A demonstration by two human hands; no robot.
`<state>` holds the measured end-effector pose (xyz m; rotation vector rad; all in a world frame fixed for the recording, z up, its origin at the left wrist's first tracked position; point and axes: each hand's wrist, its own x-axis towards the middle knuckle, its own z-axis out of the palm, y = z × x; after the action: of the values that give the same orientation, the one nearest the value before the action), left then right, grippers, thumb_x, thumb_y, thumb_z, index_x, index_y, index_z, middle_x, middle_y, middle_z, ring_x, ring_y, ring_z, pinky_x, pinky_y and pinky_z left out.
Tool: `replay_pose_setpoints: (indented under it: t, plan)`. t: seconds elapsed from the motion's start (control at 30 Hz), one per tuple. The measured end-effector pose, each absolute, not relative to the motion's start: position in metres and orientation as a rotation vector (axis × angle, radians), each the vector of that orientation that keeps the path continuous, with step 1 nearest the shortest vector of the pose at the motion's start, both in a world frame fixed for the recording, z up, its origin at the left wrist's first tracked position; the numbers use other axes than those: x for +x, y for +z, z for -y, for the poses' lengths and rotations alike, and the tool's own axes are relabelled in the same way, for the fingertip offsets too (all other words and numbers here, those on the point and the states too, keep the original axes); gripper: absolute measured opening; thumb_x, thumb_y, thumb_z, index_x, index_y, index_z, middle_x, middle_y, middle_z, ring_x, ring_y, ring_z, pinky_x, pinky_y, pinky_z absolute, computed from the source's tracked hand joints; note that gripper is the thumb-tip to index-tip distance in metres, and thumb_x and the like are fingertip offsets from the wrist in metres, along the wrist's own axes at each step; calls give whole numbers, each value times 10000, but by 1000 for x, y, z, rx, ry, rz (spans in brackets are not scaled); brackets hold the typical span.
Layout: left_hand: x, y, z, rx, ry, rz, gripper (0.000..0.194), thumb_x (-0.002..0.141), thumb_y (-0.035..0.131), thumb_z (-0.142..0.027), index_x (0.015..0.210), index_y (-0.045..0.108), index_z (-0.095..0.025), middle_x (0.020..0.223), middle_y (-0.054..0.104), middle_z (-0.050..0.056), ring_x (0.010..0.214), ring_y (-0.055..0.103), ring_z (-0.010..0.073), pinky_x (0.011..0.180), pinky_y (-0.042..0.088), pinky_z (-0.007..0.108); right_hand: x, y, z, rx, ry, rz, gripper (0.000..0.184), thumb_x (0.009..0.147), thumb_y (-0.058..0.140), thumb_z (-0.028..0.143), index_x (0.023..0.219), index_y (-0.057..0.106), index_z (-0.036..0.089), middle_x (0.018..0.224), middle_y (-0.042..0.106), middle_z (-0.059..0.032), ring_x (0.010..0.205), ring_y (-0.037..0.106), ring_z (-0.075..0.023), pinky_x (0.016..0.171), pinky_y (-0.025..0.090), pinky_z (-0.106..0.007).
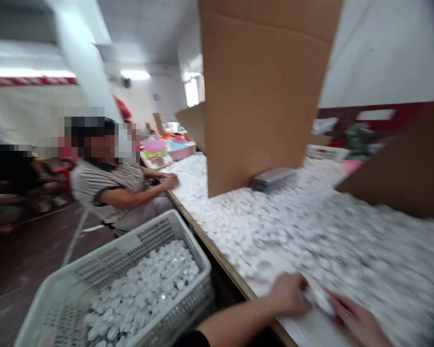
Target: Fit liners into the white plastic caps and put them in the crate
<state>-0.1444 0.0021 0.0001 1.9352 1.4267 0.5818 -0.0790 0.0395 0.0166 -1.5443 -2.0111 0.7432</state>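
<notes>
My left hand (291, 294) is over the near edge of the table, its fingers curled closed. Something small and pale shows at its fingertips, too blurred to name. Close by on the right, my right hand (358, 320) pinches a small white round piece (323, 301) between thumb and fingers. Under and beyond both hands lies a thick spread of similar white round pieces (311, 231), covering much of the tabletop. Motion blur hides their finer details.
A white plastic crate (198, 250) of white pieces stands left of the wooden table edge (224, 265). Upright cardboard (264, 96) rises from the table, with a grey stack (273, 179) at its foot. A co-worker (119, 188) sits at the left; more cardboard (405, 168) leans right.
</notes>
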Motion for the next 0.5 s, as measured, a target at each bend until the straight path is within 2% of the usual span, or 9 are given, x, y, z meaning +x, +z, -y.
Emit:
replay_pose_setpoints:
  t: [0.1, 0.23, 0.37, 0.5]
  plan:
    - [-143, 4, -3, 1884, 683, -1412, 411, 591, 567, -290, 970, 449, -185, 842, 550, 13, 727, 477, 125, 649, 379, 229, -17, 8, -18, -1790, 835, 1854, 255, 760, 431, 276, 807, 608, 98, 607, 608, -25, 533, 549, -107, 535, 456, -205]
    - [-138, -5, -13, 1862, 725, -1359, 384, 599, 569, -248, 947, 420, -184, 720, 529, -26, 617, 459, 83, 549, 333, 182, 0, 5, -10, -1858, 1154, 1578, 186, 757, 422, 226, 830, 558, 122, 476, 559, -3, 412, 524, -100, 415, 409, -176]
    - [-139, -7, -10, 1918, 728, -1339, 339, 603, 555, -221, 915, 429, -185, 671, 516, -37, 589, 459, 77, 535, 324, 177, -10, 8, -18, -1842, 1370, 1401, 99, 757, 434, 201, 777, 499, 130, 424, 518, 10, 403, 528, -112, 408, 426, -195]
    - [-149, -4, -11, 1924, 720, -1219, 376, 589, 534, -161, 949, 429, -190, 743, 559, -17, 652, 498, 88, 584, 357, 183, -9, 9, -15, -1809, 1475, 1250, 42, 760, 445, 178, 750, 453, 138, 491, 544, 6, 453, 559, -116, 454, 466, -216]
